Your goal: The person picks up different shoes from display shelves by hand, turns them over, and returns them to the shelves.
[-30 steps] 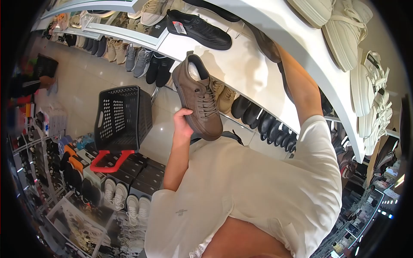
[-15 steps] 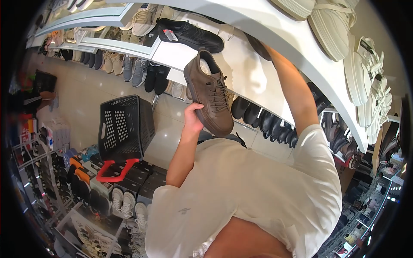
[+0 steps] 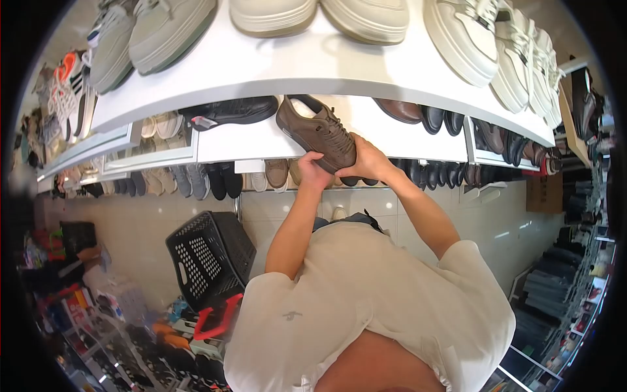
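A brown lace-up shoe (image 3: 321,136) is held between both hands in front of the white lower shelf (image 3: 241,142), its toe toward me. My left hand (image 3: 315,171) is closed around the toe end from the left, with the thumb over the edge of the sole. My right hand (image 3: 366,160) grips the right side of the toe, its fingers partly hidden behind the shoe. To the left on that shelf lies a black shoe (image 3: 232,111) with a tag. A reddish-brown shoe (image 3: 400,110) stands to the right.
An upper shelf (image 3: 281,65) with pale sneakers (image 3: 366,19) juts out above the hands. Rows of shoes stand beneath the lower shelf. A black shopping basket (image 3: 209,255) with a red handle (image 3: 219,319) is at the lower left. A cardboard box (image 3: 544,194) sits at the right.
My right hand has come back from the shelf on the right and now grips the brown shoe beside my left hand. The camera view has turned, and the upper shelf now spans the top.
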A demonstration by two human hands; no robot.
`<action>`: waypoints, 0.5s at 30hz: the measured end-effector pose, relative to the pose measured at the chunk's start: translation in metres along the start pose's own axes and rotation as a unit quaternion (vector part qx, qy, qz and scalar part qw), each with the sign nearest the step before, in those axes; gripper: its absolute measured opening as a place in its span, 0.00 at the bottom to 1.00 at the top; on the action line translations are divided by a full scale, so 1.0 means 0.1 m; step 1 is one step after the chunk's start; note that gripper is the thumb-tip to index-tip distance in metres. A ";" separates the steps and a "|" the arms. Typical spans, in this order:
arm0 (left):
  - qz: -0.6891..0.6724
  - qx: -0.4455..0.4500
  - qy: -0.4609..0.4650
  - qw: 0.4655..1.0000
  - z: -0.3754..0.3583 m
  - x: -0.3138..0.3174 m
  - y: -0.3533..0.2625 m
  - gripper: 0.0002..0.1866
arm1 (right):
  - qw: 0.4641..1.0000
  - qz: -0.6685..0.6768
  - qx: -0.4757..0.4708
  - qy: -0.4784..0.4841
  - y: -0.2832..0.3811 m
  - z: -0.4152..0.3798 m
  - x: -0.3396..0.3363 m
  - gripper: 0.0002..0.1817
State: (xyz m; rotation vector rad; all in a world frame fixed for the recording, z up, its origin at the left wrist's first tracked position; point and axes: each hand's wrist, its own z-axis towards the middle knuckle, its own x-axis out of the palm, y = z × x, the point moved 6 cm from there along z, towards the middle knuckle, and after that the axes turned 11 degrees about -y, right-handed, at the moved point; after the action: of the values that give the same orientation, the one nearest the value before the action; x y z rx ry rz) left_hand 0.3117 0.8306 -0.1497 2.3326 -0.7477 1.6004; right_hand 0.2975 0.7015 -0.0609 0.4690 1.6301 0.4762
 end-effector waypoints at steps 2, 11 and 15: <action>0.014 -0.005 0.012 1.000 0.12 0.03 0.03 0.29 | 0.998 0.055 0.007 -0.011 -0.06 0.08 -0.12 0.54; 0.499 0.145 -0.199 0.831 0.03 -0.28 -0.65 0.27 | 0.993 0.052 -0.105 -0.026 -0.75 0.93 -0.20 0.50; 0.562 0.188 -0.179 0.785 0.02 -0.29 -0.72 0.25 | 0.999 -0.017 -0.024 0.016 -0.62 0.88 -0.31 0.51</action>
State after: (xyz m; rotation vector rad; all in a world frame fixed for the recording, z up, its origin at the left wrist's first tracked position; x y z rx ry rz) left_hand 0.3427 0.8991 -0.1700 2.6266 -2.4696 1.7302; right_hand 0.3869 0.6364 -0.0792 0.3989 1.6516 0.4998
